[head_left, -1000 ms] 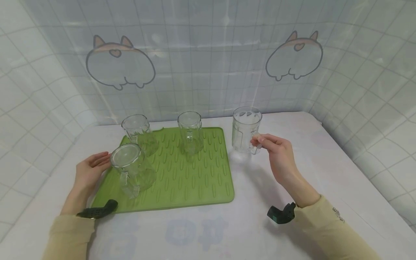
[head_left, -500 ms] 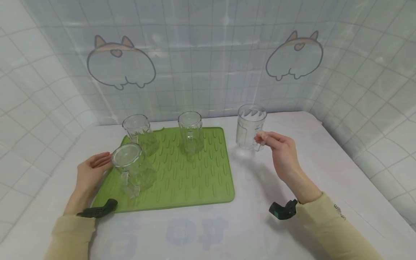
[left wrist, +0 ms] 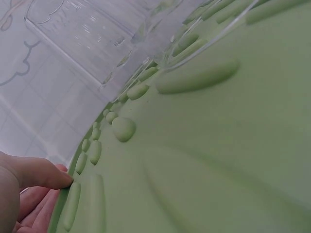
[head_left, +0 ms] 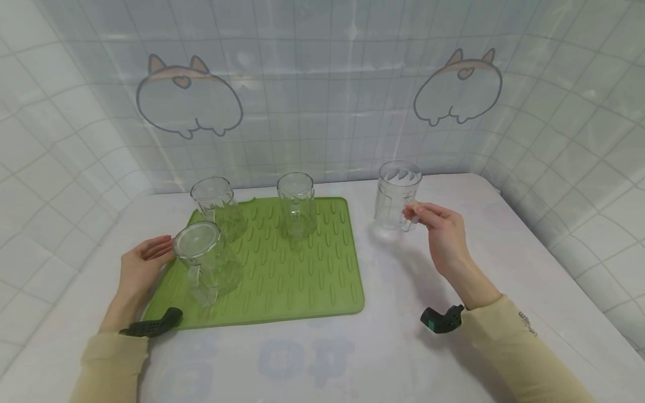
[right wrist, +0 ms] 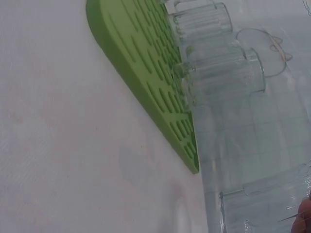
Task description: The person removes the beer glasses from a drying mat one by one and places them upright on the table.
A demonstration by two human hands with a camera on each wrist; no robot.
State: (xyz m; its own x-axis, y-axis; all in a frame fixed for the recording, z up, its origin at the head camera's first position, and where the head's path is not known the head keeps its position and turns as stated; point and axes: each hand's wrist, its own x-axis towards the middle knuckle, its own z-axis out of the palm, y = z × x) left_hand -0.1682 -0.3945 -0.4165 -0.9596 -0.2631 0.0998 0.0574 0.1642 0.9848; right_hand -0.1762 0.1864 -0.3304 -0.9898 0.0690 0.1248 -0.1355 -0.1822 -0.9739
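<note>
Thumb and fingers of my right hand (head_left: 443,235) pinch the handle of a clear glass mug (head_left: 390,204), right of the green drying mat (head_left: 302,280). The mug is upright, close over the white table; only fingertips (right wrist: 302,218) show beside it in the right wrist view. My left hand (head_left: 143,266) lies at the mat's left edge, its thumb (left wrist: 53,175) touching that edge and its fingers just outside. Nearest to it, a second glass mug (head_left: 211,263) stands with its thick base up.
Two more glass mugs stand on the mat, one at the back left (head_left: 216,210) and another at the back middle (head_left: 296,207). Behind the table rises a wall (head_left: 322,112) covered in tile-patterned sheeting, which also closes both sides.
My right hand has moved to the right and slightly back with the mug, farther from the mat. The left hand and the other mugs have stayed in place.
</note>
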